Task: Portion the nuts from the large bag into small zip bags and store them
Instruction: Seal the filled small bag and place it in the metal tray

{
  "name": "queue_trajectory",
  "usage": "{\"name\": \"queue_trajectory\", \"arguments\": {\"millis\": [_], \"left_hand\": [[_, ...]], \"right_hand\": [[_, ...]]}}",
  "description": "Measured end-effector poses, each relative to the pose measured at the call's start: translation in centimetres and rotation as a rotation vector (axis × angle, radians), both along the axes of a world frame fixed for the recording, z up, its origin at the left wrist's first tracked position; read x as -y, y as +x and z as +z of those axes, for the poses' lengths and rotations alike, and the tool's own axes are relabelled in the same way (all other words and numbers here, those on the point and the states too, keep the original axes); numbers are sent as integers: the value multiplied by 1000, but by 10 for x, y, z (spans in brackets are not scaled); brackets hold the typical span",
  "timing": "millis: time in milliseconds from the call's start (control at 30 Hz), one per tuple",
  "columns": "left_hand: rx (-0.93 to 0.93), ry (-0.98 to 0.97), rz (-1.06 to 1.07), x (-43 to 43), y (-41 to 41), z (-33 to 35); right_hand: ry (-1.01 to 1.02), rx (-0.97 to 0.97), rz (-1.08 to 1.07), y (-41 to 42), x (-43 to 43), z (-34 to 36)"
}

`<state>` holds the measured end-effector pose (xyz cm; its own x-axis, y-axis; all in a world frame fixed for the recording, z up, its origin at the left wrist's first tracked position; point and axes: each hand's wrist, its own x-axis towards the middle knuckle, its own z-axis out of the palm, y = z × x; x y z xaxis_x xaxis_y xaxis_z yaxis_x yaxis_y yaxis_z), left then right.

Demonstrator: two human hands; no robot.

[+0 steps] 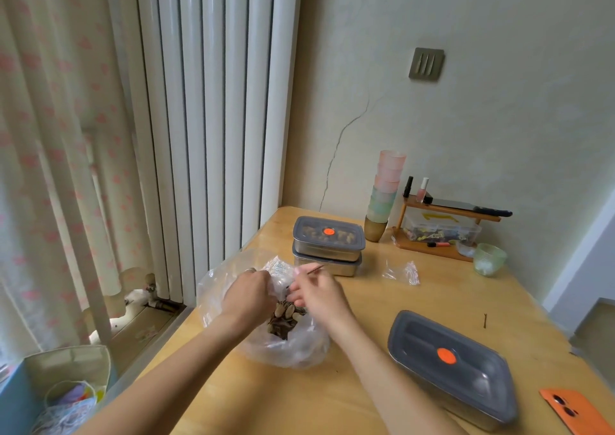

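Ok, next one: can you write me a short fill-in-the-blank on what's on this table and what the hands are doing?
1. The left hand grips the large bag while the right hand pinches a thin twig; the bag holds ___.
2. Behind the bag, ___ steel containers with grey lids are stacked.
3. The phone at the table's near right edge is ___.

Missing words: nuts; two; orange.

Table (382, 305): large bag (293, 351), container (452, 364), phone (572, 411)

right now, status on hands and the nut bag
Left hand grips large bag at its mouth. Right hand pinches thin stick above nuts. Spare zip bag lies beyond.
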<state>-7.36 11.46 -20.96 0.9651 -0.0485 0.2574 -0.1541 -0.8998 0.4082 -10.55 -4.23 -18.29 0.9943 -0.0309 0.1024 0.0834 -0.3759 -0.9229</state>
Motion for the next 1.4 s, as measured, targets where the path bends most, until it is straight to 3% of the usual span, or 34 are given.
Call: {"name": "queue_trajectory", "arguments": {"millis": [100, 267, 367, 533, 767, 967, 1233, 1400], "left_hand": [[14, 17, 55, -9, 4, -5], [-3, 112, 35, -16, 10, -10], [-77, 182, 17, -9, 10, -12], [-105, 239, 40, 4, 7, -14], [-115, 109, 93, 4, 12, -17], [-132, 72, 97, 2, 7, -18], [-46, 17, 82, 11, -4, -7], [-36, -11, 48, 26, -12, 3]], "right_hand": [[-343, 3, -4, 3, -6, -12], [-275, 84, -101, -6, 14, 7], [-383, 250, -139, -14, 32, 11], [-470, 440, -23, -29, 57, 5], [-303, 384, 192, -38, 51, -8], [-302, 338, 181, -26, 46, -4], [-639, 550, -70, 0, 64, 15], [-632, 662, -163, 6, 64, 17]]}}
